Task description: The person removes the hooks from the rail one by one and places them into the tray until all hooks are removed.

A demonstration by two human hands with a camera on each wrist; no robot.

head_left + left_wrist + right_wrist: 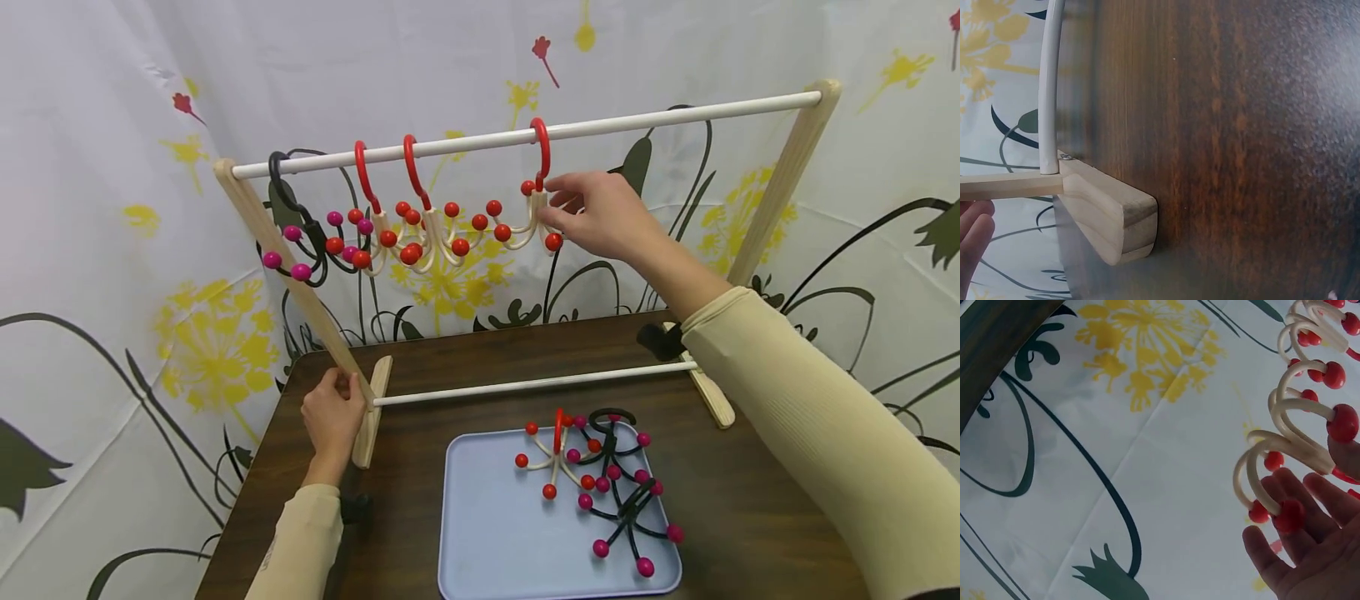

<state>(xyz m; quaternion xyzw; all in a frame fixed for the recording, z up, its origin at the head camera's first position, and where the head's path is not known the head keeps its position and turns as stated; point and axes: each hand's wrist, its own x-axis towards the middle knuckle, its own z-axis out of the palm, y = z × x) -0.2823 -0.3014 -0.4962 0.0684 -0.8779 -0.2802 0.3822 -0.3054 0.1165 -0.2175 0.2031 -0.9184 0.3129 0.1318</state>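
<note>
A red-hooked hanger [538, 200] with pale curved arms and red ball tips hangs from the white top rod [637, 123]. My right hand [596, 212] is at its stem, thumb and index fingertips right beside the base of the hook. In the right wrist view the fingers [1322, 534] are spread behind the red balls. Left of it hang two more red-hooked hangers [430, 225] and a black one [311, 229] with magenta balls. My left hand [333, 417] grips the lower part of the rack's left wooden post [300, 292]; the fingertips show beside it in the left wrist view.
A light blue tray [480, 533] on the dark wooden table [405, 500] holds one red-hooked hanger [557, 458] and two black hangers [630, 517]. A white lower rod [525, 385] joins the rack's feet. A floral curtain [112, 250] hangs behind.
</note>
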